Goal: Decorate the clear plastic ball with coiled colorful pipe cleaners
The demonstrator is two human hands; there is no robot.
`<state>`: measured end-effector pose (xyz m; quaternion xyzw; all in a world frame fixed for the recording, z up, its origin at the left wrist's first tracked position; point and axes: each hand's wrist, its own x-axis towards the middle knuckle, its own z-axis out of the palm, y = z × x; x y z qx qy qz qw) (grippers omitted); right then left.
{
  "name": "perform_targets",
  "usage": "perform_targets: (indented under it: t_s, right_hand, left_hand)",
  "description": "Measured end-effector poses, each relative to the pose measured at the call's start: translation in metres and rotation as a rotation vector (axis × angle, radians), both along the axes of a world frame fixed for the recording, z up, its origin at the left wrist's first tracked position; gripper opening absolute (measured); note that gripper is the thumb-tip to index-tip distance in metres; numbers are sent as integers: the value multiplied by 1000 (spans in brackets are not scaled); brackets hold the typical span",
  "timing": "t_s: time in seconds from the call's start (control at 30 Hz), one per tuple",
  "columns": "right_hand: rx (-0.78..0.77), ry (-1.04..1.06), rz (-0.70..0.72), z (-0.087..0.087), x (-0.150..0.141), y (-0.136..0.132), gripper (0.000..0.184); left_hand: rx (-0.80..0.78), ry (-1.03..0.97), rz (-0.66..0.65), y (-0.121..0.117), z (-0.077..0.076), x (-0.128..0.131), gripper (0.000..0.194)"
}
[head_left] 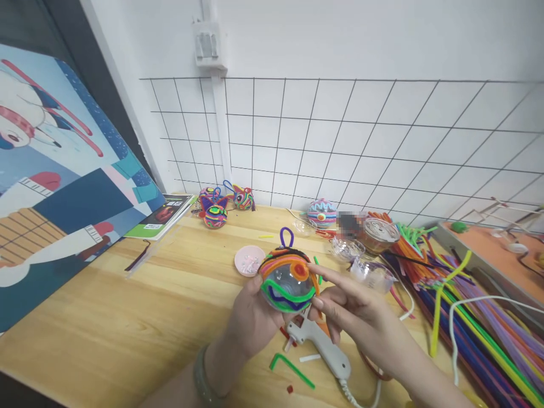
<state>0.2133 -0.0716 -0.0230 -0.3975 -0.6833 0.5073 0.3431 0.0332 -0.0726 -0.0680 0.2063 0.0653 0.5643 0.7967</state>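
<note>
My left hand (257,314) cups a clear plastic ball (285,277) from below and the left. Fuzzy pipe cleaners in orange, black, green and purple are stuck over parts of it, with a purple loop (287,237) on top and an orange spiral (300,271) near the upper right. At the ball's right side, my right hand (357,311) pinches an orange pipe cleaner (315,281), index finger high and thumb lower. Below the ball lies a white hot glue gun (325,348), its front partly hidden by my hands. A bent green pipe cleaner (293,371) rests nearby.
A pink dish (244,260) with small bits stands behind my left hand. Pipe cleaner bundles (476,323) cover the right side, beside a white cord (454,323). Finished balls (215,212) sit at the back. A large picture board (63,187) leans at left.
</note>
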Motion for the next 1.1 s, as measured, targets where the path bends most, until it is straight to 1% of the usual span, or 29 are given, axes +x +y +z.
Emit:
perform_targets:
  t_s: [0.1, 0.17, 0.27, 0.4, 0.47, 0.6, 0.73, 0.87, 0.97, 1.1]
  right_hand:
    - [81, -19, 5, -2, 7, 1, 46]
    - [142, -37, -8, -2, 12, 3, 38]
    - [254, -67, -20, 1, 17, 6, 32]
    - [409, -119, -48, 7, 20, 9, 26]
    - [438, -128, -41, 9, 20, 9, 25]
    - [441, -119, -16, 13, 21, 9, 25]
    - [418, -175, -67, 18, 22, 7, 19]
    - [395, -199, -109, 22, 23, 5, 17]
    - [384, -192, -91, 23, 24, 4, 19]
    - [391, -189, -81, 22, 23, 5, 24]
  left_hand:
    - [55, 66, 77, -1, 2, 1, 32]
    - [88, 130, 165, -3, 2, 1, 38]
    - [102, 226, 276, -4, 1, 1, 46]
    - [149, 297, 341, -5, 0, 1, 48]
    - [169, 312, 353, -5, 1, 2, 46]
    - [189, 312, 368, -6, 4, 4, 45]
    - [154, 356, 358, -6, 4, 4, 44]
    - [165, 360, 321, -5, -2, 2, 48]
    - [152, 363, 281, -5, -9, 1, 50]
    - [158, 378, 269, -5, -17, 0, 50]
